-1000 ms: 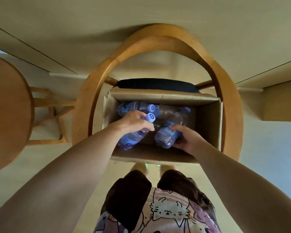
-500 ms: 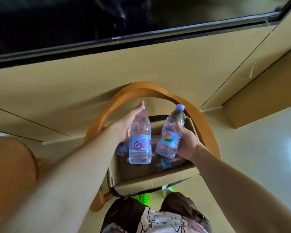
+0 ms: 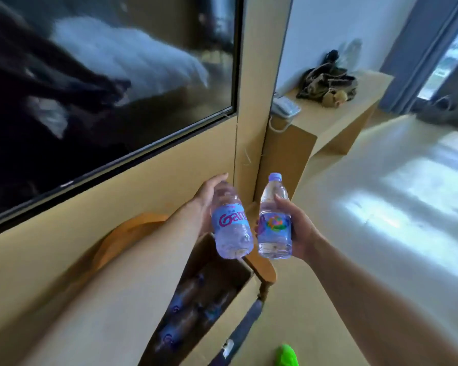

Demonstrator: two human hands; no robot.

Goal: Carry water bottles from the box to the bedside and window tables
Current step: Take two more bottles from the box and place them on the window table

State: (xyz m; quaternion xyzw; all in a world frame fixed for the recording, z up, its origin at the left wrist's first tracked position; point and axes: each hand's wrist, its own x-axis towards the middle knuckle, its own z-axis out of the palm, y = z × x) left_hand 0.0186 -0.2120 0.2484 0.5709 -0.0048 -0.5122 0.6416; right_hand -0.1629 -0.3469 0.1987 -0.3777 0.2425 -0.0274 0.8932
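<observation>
Bottles in box blurred, left hand gripping bottle, right hand gripping second bottle

A light blue label with pink lettering is seen on the left bottle; a multicoloured round pattern is carried on the right bottle, capped in pale purple. The box is brown cardboard.

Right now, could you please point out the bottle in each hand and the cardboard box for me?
Left-hand bottle [image 3: 232,228]: head view, on its blue label.
Right-hand bottle [image 3: 274,225]: head view, on its colourful label.
Cardboard box [image 3: 238,305]: head view, on its right wall.
</observation>
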